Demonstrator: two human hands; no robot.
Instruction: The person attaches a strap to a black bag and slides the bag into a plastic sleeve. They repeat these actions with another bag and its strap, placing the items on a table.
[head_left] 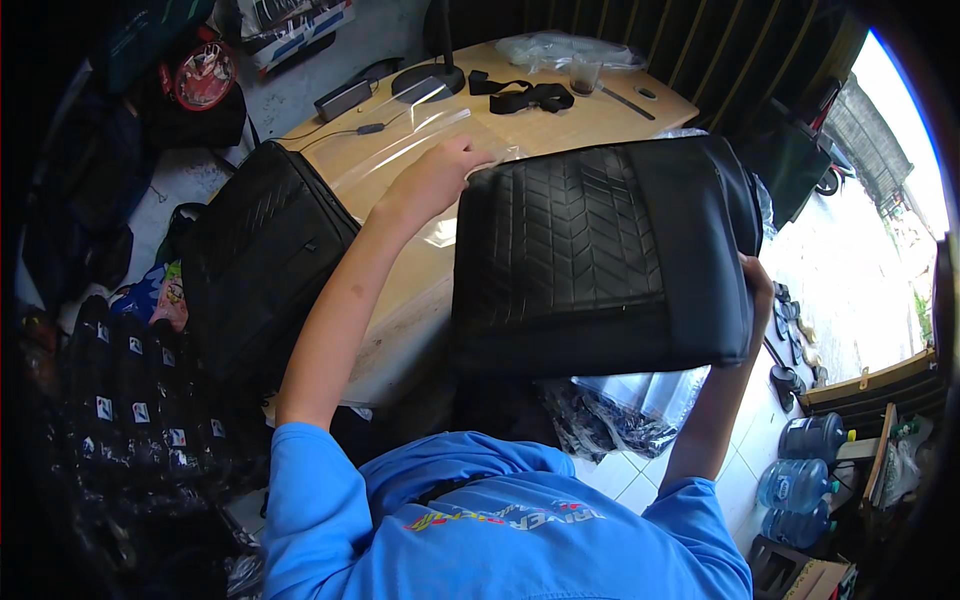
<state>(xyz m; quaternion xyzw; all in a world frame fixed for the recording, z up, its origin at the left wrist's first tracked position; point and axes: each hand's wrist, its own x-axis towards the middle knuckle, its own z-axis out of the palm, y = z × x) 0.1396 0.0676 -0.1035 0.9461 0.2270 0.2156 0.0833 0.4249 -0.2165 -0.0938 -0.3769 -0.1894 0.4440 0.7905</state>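
A black bag [585, 250] with an embossed chevron panel is held up over the near right part of the wooden table [385, 345], tilted toward me. My left hand [432, 182] is closed at its far left corner; the bag partly hides the fingertips. Around the bag's right side my right hand [757, 292] is wrapped, its fingers partly hidden behind the edge. Clear plastic sheeting [385, 165] lies on the table beyond my left forearm. A second black bag [270, 250] leans at the table's left edge.
On the table's far side are a black strap [520, 97], a clear cup [585, 75], a round black stand base [428, 82] and bundled clear plastic [570, 50]. Plastic-wrapped black goods [140, 400] fill the lower left. Large water bottles [800, 485] stand at the right.
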